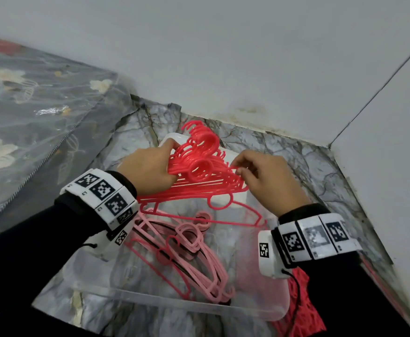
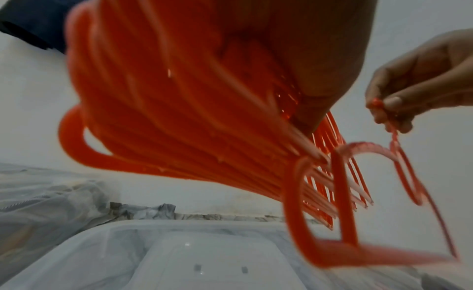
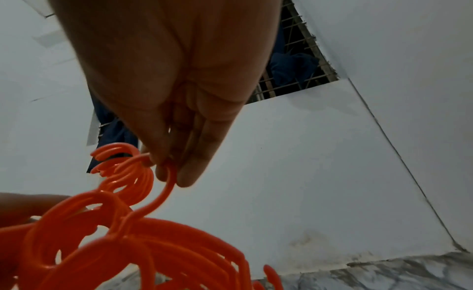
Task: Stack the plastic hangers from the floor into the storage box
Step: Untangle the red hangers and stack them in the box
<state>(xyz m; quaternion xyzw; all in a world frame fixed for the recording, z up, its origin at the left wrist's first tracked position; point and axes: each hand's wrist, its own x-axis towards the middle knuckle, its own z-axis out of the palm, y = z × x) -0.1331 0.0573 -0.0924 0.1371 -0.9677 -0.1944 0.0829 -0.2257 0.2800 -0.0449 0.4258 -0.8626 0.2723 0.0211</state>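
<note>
**Red hanger bundle held over box, one hook being picked free**

The left hand (image 1: 150,170) grips a thick bundle of red hangers (image 1: 199,176) at its left shoulder end, fingers wrapped around the stacked bars, and holds it above the far end of the clear storage box (image 1: 199,310). The right hand (image 1: 269,181) pinches a single hook (image 3: 166,185) between thumb and fingertips; the right wrist view shows that hook standing apart from the rest of the hooks. One red hanger (image 1: 223,212) hangs lower than the bundle, over the box. Pink hangers (image 1: 192,254) already lie inside the box, roughly nested. More red material lies on the marble floor (image 1: 296,152) at the right of the box, beneath the right wrist; what it is cannot be told.

Handling judgement: the hangers look thin, light, stiff plastic, smooth enough to slide against each other. The hooks interlock and snag, so a bundle likely fans out or sheds pieces if held loosely. Best hold is probably a full wrap around the stacked shoulders or the neck just below the hooks, not by one hook alone. Thin bars may flex or snap if twisted hard. The stray hanger likely needs aligning before the bundle goes down flat beside the pink ones.
</note>
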